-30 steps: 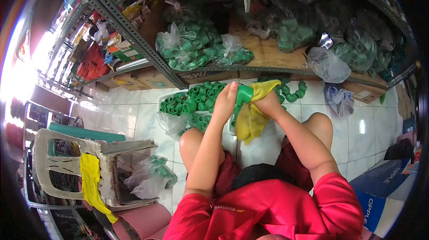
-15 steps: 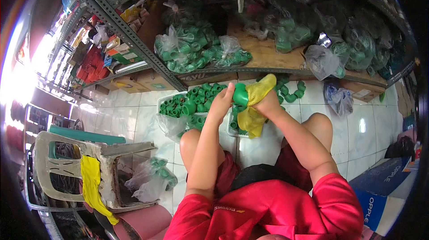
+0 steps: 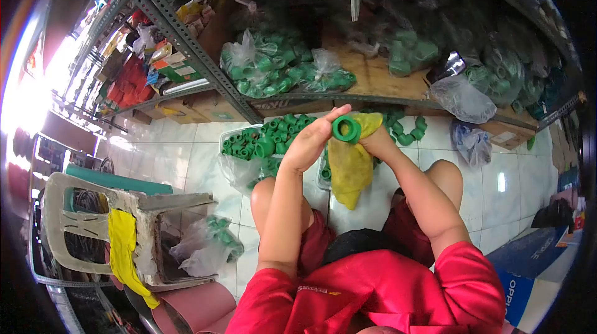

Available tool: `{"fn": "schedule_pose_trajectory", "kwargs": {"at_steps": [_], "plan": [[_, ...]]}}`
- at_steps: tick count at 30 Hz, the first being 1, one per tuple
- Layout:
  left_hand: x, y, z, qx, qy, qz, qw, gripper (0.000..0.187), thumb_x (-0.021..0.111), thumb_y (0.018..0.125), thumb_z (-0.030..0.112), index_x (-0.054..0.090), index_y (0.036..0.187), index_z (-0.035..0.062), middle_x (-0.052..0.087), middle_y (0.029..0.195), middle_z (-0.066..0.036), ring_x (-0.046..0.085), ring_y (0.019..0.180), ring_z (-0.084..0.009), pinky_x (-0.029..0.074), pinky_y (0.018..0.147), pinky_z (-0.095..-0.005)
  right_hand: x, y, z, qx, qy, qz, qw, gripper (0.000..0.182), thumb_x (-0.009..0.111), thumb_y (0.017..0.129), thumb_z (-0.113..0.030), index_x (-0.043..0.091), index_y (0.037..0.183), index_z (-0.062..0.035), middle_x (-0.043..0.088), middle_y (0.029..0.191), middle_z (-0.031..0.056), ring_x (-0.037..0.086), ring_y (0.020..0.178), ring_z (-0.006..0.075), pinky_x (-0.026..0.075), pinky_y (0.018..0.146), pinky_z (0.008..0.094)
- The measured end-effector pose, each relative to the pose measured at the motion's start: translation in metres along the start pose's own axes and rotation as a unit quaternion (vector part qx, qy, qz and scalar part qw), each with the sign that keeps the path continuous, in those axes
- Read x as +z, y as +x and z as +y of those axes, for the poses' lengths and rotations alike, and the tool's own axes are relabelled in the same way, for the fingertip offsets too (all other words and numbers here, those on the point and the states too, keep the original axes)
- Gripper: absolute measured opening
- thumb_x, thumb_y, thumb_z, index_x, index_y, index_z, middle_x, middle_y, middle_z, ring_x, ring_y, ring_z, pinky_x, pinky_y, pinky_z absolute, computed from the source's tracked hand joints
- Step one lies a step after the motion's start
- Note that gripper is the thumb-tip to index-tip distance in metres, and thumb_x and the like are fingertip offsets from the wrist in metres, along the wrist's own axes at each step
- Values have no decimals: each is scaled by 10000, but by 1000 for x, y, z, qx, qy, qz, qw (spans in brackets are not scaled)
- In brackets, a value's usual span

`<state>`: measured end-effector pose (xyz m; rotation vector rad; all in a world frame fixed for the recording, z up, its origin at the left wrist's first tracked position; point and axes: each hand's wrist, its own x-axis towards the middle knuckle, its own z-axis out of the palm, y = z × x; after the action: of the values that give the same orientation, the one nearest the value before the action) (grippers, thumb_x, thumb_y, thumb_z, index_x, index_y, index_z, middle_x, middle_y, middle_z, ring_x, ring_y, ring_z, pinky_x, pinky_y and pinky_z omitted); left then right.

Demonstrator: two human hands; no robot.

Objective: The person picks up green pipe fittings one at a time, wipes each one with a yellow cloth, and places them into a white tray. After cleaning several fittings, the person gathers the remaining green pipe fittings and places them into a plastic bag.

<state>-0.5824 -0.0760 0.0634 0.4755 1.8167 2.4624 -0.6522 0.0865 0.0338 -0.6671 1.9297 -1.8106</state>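
Between left hand (image 3: 309, 141) and right hand (image 3: 375, 140), green fitting (image 3: 346, 128) against yellow cloth (image 3: 349, 165)

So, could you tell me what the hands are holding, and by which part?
A green pipe fitting, open end toward the camera, held between both hands: the left hand grips its left side, and the right hand holds its right side through a yellow cloth.

A green ring-shaped pipe fitting (image 3: 346, 128) faces its opening to the camera, with a yellow cloth (image 3: 350, 163) hanging beneath it.
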Motion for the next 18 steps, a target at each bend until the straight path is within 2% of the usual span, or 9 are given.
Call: {"fn": "schedule_pose_trajectory", "kwargs": {"at_steps": [1, 2, 4, 8, 11, 12, 14, 17, 18], "plan": [[-1, -2, 2, 0, 1, 2, 1000, 549, 424, 865, 434, 388, 1258, 51, 428, 1250, -61, 389, 1136, -169, 263, 961, -326, -3, 1, -2, -101, -122, 33, 987, 215, 658, 690, -193, 579, 841, -61, 595, 771, 52, 568, 748, 214, 438, 657, 325], [-2, -5, 6, -94, 15, 97, 991, 571, 385, 865, 475, 417, 1222, 31, 466, 1199, -51, 424, 1088, -162, 301, 917, -318, -4, 1, -4, -200, -240, 68, 947, 196, 649, 674, -178, 577, 822, -72, 590, 763, 84, 566, 750, 260, 436, 655, 341], [-5, -6, 0, -228, 124, 212, 942, 625, 305, 866, 544, 508, 1118, 9, 568, 990, -47, 491, 890, -144, 364, 793, -276, -4, 1, -1, -212, -292, 84, 929, 176, 630, 669, -174, 574, 805, -78, 581, 759, 105, 554, 752, 292, 433, 648, 355], [-4, -6, -2, -271, 175, 166, 932, 638, 326, 867, 533, 532, 1066, -37, 580, 961, -86, 508, 892, -160, 365, 811, -260, -5, -1, -5, -199, -354, 72, 911, 133, 576, 690, -182, 571, 773, -79, 581, 763, 112, 551, 760, 318, 429, 639, 376], [1, -7, 1, -172, 271, 155, 934, 501, 430, 871, 414, 519, 1082, -32, 552, 1011, -87, 485, 947, -139, 377, 818, -246, -5, -3, -16, -161, -432, 40, 887, 138, 568, 710, -182, 586, 800, -80, 594, 792, 114, 567, 749, 279, 434, 647, 350], [-1, -6, 0, -172, 273, 154, 934, 501, 430, 871, 414, 519, 1082, -32, 552, 1011, -87, 485, 947, -139, 377, 818, -246, -7, -1, -12, -161, -431, 42, 887, 138, 568, 710, -182, 586, 800, -80, 594, 792, 114, 567, 749, 279, 434, 647, 350], [-4, -5, -5, -150, 284, 83, 943, 427, 494, 861, 302, 479, 1149, -12, 538, 1055, -76, 478, 970, -144, 364, 853, -259, -9, 2, 3, -32, -157, -36, 986, 158, 570, 734, -177, 600, 848, -71, 613, 818, 73, 580, 728, 194, 439, 640, 313], [1, -3, -7, -95, 288, 69, 951, 399, 547, 822, 220, 485, 1151, 3, 567, 1006, -109, 505, 919, -158, 394, 804, -270, -11, 1, 9, 107, -7, -35, 994, 176, 570, 757, -173, 602, 883, -55, 613, 836, 39, 564, 723, 131, 441, 628, 279], [3, -3, -5, -94, 290, 69, 950, 399, 547, 822, 220, 485, 1151, 3, 567, 1006, -109, 505, 919, -158, 394, 804, -270, -12, 1, 10, 105, -5, -35, 994, 176, 570, 757, -173, 602, 883, -55, 613, 836, 39, 564, 723, 131, 441, 628, 279]]}}
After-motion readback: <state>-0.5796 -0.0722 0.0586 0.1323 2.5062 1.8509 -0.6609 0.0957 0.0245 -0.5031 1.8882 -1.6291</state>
